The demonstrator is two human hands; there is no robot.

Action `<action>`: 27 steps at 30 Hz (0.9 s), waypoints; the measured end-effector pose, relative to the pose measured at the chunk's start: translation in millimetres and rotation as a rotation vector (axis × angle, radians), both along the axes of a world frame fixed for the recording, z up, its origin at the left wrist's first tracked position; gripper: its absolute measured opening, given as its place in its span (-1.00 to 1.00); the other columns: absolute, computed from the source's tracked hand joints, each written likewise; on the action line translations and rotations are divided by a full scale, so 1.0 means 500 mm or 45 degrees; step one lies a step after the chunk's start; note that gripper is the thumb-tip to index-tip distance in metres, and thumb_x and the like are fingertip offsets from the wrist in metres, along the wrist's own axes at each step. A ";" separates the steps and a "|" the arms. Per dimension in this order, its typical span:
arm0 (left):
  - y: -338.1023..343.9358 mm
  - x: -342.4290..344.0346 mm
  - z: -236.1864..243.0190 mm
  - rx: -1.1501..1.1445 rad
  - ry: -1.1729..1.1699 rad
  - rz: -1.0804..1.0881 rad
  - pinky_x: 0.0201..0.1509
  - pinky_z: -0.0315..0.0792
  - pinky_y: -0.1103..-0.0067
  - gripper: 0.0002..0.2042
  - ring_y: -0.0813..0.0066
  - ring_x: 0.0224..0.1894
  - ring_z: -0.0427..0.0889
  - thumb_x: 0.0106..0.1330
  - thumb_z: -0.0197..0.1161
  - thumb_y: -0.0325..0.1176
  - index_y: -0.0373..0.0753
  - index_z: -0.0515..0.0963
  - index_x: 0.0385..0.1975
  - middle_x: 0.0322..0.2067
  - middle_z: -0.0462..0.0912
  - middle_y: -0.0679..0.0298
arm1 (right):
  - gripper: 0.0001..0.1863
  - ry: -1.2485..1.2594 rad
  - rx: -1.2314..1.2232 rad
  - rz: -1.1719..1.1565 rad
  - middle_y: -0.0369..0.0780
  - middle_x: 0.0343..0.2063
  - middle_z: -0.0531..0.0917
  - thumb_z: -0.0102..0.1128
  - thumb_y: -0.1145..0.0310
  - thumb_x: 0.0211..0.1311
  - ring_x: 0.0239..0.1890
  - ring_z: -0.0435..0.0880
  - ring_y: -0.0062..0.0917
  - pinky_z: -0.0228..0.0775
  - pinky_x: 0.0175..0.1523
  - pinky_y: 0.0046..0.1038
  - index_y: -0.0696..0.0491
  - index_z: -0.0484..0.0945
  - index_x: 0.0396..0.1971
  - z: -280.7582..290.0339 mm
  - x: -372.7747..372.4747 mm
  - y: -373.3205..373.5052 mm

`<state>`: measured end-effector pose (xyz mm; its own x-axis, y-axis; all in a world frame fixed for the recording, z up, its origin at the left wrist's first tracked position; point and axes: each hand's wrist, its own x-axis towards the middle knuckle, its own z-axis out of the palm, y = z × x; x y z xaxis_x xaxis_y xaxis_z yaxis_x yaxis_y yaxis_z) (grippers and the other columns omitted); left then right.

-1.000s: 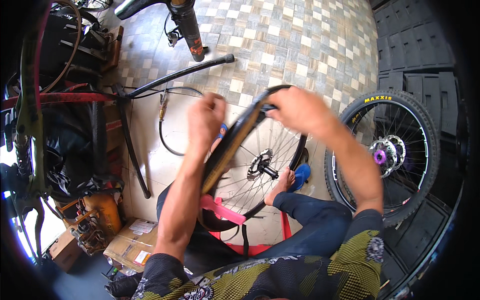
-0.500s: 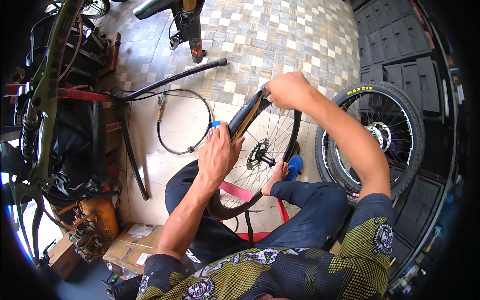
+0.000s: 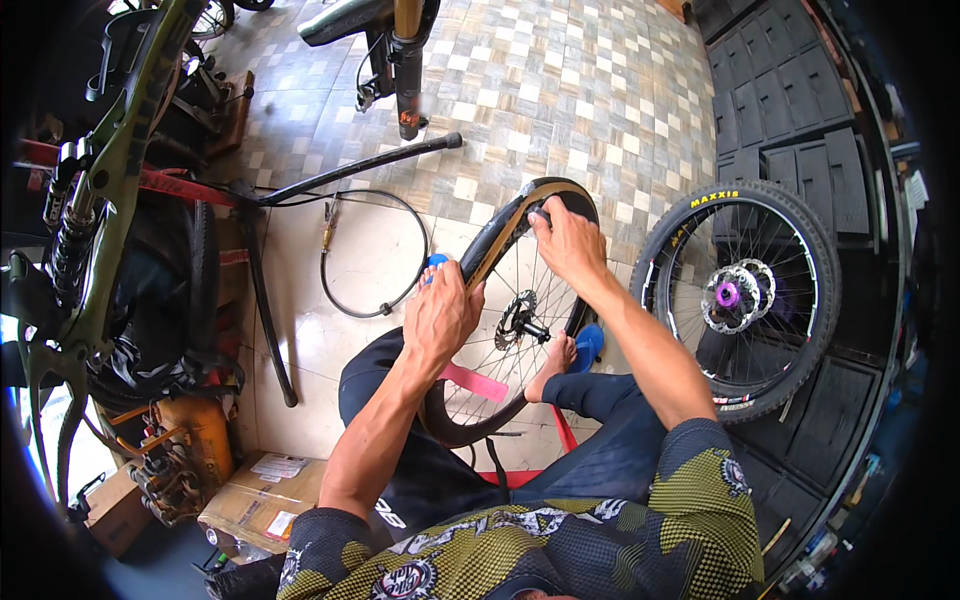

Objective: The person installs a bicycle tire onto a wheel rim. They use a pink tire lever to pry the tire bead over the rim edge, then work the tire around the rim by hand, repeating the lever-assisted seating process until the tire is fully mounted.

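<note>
A bicycle wheel (image 3: 497, 402) with a black rim, thin spokes and a brake disc (image 3: 520, 317) stands tilted between my legs. A tan strip (image 3: 517, 222) runs along the upper left part of its rim. My left hand (image 3: 437, 315) is closed over the rim's left side, fingers pressed by the tan strip. My right hand (image 3: 570, 243) is closed at the inner edge of the rim near the top. Something small and dark shows at its fingertips; its kind is hidden. A pink strip (image 3: 475, 383) hangs across the lower spokes.
At the right, bicycle wheels (image 3: 816, 300) with knobbly tyres lean by black drawers (image 3: 785, 75). A green bicycle frame (image 3: 122, 190) is at the left, beside black stand legs (image 3: 262, 310). A looped cable (image 3: 425, 240) lies on the floor. A cardboard box (image 3: 265, 500) sits lower left.
My right hand has moved down and inward from the top of the rim, drawing the elbow in. The tan strip now curves along the upper rim. My left hand has barely moved.
</note>
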<state>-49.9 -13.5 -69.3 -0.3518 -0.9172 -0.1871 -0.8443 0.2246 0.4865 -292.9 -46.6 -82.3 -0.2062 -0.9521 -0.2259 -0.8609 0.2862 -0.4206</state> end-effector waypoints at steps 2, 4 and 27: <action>0.006 0.004 -0.005 0.014 -0.016 -0.004 -0.03 0.70 0.16 -0.59 -0.19 -0.10 0.77 0.43 0.34 -0.12 -0.41 0.46 -0.10 -0.18 0.70 -0.21 | -0.65 -0.168 -0.083 -0.114 0.10 -0.26 0.78 0.08 0.05 0.61 -0.18 0.76 0.19 0.55 -0.09 0.17 0.01 0.48 0.09 -0.045 0.024 0.016; 0.008 -0.001 -0.005 0.009 -0.031 -0.017 -0.02 0.70 0.15 -0.58 -0.20 -0.09 0.78 0.43 0.35 -0.13 -0.42 0.46 -0.09 -0.16 0.71 -0.23 | -0.70 -0.336 -0.259 -0.177 0.10 -0.24 0.76 0.11 0.12 0.62 -0.18 0.75 0.21 0.55 -0.13 0.09 0.03 0.44 0.07 -0.104 0.032 0.039; -0.024 0.016 -0.018 0.141 -0.009 0.032 -0.12 0.68 0.09 -0.48 -0.18 -0.22 0.79 0.46 0.31 -0.14 -0.49 0.41 0.15 -0.20 0.73 -0.19 | -0.79 -0.672 -0.625 0.066 0.06 -0.47 0.72 0.22 0.29 0.54 -0.35 0.78 0.12 0.57 -0.35 0.05 -0.02 0.45 0.02 -0.176 0.118 0.050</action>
